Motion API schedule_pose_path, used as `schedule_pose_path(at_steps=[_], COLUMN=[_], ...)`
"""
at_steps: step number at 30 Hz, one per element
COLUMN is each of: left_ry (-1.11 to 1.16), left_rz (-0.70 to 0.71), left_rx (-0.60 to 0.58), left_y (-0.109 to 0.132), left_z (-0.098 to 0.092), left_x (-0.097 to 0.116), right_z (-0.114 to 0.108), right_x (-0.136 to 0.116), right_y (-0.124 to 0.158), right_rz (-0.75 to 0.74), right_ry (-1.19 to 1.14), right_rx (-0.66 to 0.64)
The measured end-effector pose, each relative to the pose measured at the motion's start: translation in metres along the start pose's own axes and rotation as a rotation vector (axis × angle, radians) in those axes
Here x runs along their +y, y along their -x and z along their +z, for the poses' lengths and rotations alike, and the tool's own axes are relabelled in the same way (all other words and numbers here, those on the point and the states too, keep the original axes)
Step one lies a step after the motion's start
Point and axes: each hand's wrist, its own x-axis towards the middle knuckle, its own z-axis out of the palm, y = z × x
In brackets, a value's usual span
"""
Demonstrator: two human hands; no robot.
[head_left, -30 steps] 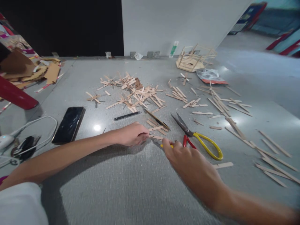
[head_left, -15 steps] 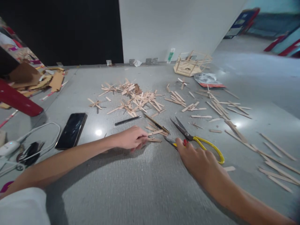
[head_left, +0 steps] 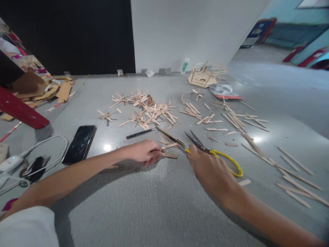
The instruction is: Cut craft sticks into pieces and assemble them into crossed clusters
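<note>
Low over the floor, my left hand (head_left: 146, 151) is closed in a pinch on a short flat craft stick (head_left: 169, 155), whose end juts out to the right. Opposite it, my right hand (head_left: 208, 168) is wrapped round a slim cutter knife (head_left: 187, 151); only a bit of its yellow body and a thin tip show, close to the stick. Yellow-handled scissors (head_left: 226, 159) lie open just beyond the right hand. Between the hands and slightly beyond lie a few more sticks and a long dark and brass-coloured tool (head_left: 169, 136) of unclear kind.
A heap of craft sticks (head_left: 154, 111) lies ahead, with more sticks (head_left: 295, 178) scattered right. A black pen (head_left: 140, 133), phone (head_left: 79, 144) and charging cable (head_left: 53, 137) are left. A stick-built frame (head_left: 203, 79), glue stick (head_left: 185, 66) and plastic packet (head_left: 224, 92) stand farther back.
My right hand has moved left with the cutter knife, closer to the stick. My left hand keeps its pinch. The whole view has shifted slightly.
</note>
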Motion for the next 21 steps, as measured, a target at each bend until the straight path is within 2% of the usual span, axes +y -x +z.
schedule_pose_path(at_steps=[2, 6, 9, 15, 21], left_ry=[-0.005, 0.019, 0.047, 0.069, 0.079], left_rz=[0.000, -0.006, -0.008, -0.025, -0.046], left_rx=[-0.003, -0.027, -0.047, -0.037, -0.024], left_y=[0.000, 0.000, -0.002, -0.004, -0.005], left_z=[-0.001, -0.002, -0.002, -0.001, 0.000], left_x=[0.001, -0.001, -0.005, -0.007, -0.008], right_z=[-0.004, -0.003, 0.006, 0.026, 0.032], right_x=[-0.007, -0.016, -0.017, -0.010, -0.009], right_y=[-0.006, -0.012, -0.009, -0.003, -0.004], right_rz=[-0.007, 0.080, 0.087, 0.012, -0.005], right_ry=[-0.015, -0.005, 0.026, 0.092, 0.138], right_rx=[-0.032, -0.085, -0.015, 0.151, 0.179])
